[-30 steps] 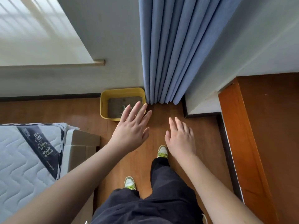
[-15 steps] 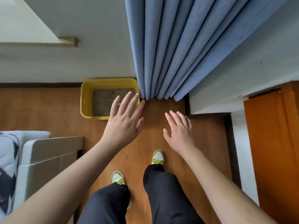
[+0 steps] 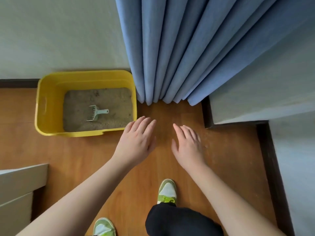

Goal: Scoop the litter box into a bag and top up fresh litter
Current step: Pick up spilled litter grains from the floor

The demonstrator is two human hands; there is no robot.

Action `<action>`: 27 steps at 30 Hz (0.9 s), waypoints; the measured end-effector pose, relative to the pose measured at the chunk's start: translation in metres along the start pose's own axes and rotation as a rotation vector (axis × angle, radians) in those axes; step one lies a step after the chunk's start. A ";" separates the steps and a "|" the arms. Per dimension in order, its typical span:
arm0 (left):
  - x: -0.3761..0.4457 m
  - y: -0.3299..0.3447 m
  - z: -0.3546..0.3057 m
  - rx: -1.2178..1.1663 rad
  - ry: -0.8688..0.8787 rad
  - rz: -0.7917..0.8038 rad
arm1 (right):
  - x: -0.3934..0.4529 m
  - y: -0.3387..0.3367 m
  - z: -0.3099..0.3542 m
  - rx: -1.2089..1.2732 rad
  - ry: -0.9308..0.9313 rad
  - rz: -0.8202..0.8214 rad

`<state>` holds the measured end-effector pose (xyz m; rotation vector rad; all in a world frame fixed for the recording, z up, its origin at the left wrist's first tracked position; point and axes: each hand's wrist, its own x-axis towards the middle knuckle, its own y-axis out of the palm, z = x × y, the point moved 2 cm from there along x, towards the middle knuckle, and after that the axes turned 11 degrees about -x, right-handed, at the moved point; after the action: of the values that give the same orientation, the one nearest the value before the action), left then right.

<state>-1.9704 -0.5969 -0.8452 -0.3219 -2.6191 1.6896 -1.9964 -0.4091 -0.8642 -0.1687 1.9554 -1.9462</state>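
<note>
Approaching litter box (image 3: 51, 92) by wall, left of curtain (image 3: 179, 57). Our left hand (image 3: 136, 142) and right hand (image 3: 187, 145) are empty, fingers flat and loosely spread. Scoop (image 3: 97, 113) lies on litter; no bag visible. Next: crouch, take scoop by handle w/ right.

Probably home bedroom: curtain (image 3: 179, 53), wood floor (image 3: 76, 150), litter box (image 3: 51, 86).

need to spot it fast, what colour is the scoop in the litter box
Pale mint green scoop, clearest in the head view.
</note>
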 end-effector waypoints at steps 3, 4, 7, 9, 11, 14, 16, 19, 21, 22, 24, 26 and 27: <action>0.022 0.044 0.022 -0.026 -0.034 -0.027 | 0.021 0.038 -0.014 -0.080 -0.024 0.005; 0.030 0.057 0.028 -0.031 -0.037 -0.038 | 0.028 0.051 -0.018 -0.096 -0.030 0.006; 0.048 0.096 0.040 -0.019 -0.004 -0.072 | 0.047 0.088 -0.026 -0.116 -0.037 -0.017; 0.056 0.118 0.045 -0.016 0.044 -0.089 | 0.057 0.112 -0.033 -0.097 -0.007 -0.041; 0.064 0.139 0.051 -0.022 0.090 -0.101 | 0.064 0.136 -0.040 -0.069 0.031 -0.062; 0.069 0.177 0.060 -0.039 0.128 -0.081 | 0.073 0.172 -0.048 -0.020 0.091 -0.056; 0.066 0.203 0.064 -0.075 0.075 -0.054 | 0.076 0.191 -0.052 -0.011 0.110 -0.040; 0.064 0.227 0.071 -0.233 -0.069 -0.032 | 0.080 0.211 -0.056 0.017 0.111 0.016; 0.064 0.236 0.079 -0.385 -0.141 -0.004 | 0.080 0.221 -0.058 0.089 0.138 0.080; 0.062 0.237 0.082 -0.492 -0.190 0.014 | 0.080 0.225 -0.057 0.122 0.149 0.111; 0.058 0.242 0.092 -0.799 -0.356 0.077 | 0.078 0.237 -0.053 0.171 0.152 0.169; 0.056 0.247 0.099 -1.174 -0.534 0.108 | 0.078 0.251 -0.046 0.232 0.158 0.221; 0.056 0.250 0.102 -1.327 -0.593 0.120 | 0.080 0.259 -0.043 0.265 0.168 0.245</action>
<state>-1.9956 -0.5794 -1.1192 0.0842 -3.7693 -0.3043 -2.0391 -0.3867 -1.1342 0.3002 1.6968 -2.0809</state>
